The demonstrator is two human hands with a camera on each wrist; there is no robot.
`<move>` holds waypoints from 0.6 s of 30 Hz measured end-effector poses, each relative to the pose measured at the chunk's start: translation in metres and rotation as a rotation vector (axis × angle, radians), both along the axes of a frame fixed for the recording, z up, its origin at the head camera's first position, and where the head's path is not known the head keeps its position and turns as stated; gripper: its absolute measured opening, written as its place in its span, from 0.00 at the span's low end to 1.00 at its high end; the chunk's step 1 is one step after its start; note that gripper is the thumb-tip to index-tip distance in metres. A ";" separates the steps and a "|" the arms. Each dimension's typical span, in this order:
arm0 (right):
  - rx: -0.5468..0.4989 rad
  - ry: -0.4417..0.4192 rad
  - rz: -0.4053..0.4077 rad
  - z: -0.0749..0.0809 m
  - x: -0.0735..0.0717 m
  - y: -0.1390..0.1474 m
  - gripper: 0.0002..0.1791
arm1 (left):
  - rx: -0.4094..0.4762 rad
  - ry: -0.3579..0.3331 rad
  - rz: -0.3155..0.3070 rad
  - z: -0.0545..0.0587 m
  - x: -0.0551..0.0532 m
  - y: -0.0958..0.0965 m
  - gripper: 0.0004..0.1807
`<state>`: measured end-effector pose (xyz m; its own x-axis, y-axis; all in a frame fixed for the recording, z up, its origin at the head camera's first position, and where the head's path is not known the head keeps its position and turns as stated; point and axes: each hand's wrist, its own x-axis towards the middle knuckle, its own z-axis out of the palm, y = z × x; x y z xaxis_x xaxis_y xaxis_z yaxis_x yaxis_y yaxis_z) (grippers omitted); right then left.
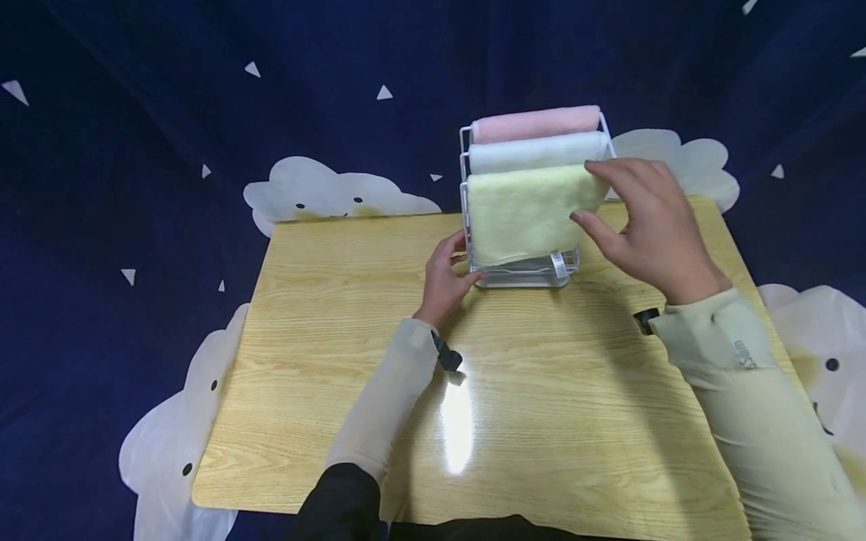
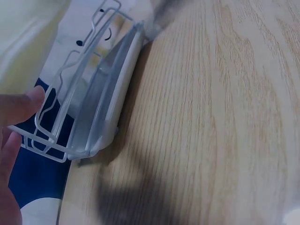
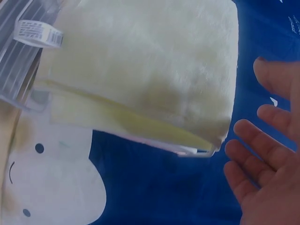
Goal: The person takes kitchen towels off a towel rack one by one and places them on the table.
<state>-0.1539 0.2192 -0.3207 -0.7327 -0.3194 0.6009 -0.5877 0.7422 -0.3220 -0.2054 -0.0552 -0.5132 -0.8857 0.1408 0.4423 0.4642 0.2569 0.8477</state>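
A white wire rack (image 1: pixel 464 197) with a tray (image 1: pixel 524 282) at its base stands near the back of the table. Three cloths hang over its bars: yellow (image 1: pixel 528 214) in front, pale blue (image 1: pixel 537 153) in the middle, pink (image 1: pixel 534 125) behind. A white label (image 3: pixel 37 33) shows at the yellow cloth's lower edge. My left hand (image 1: pixel 446 278) holds the rack's lower left side, thumb in front and fingers beside the frame. My right hand (image 1: pixel 652 222) is by the yellow cloth's right edge, thumb and fingers spread; the right wrist view shows a gap between them and the cloth.
The wooden table (image 1: pixel 325 361) extends to the left and front of the rack. A dark blue curtain (image 1: pixel 325 90) with white triangles and smiling clouds hangs close behind the rack. Dark straps with small devices (image 1: pixel 448 356) sit on the wrists.
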 end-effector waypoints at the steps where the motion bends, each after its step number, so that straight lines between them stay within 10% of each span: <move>1: -0.001 0.010 0.010 0.000 -0.002 -0.002 0.32 | -0.005 0.009 0.001 0.000 0.000 0.001 0.44; 18: 0.052 0.042 0.047 0.009 -0.018 -0.022 0.26 | -0.123 0.092 0.052 -0.002 -0.001 0.003 0.39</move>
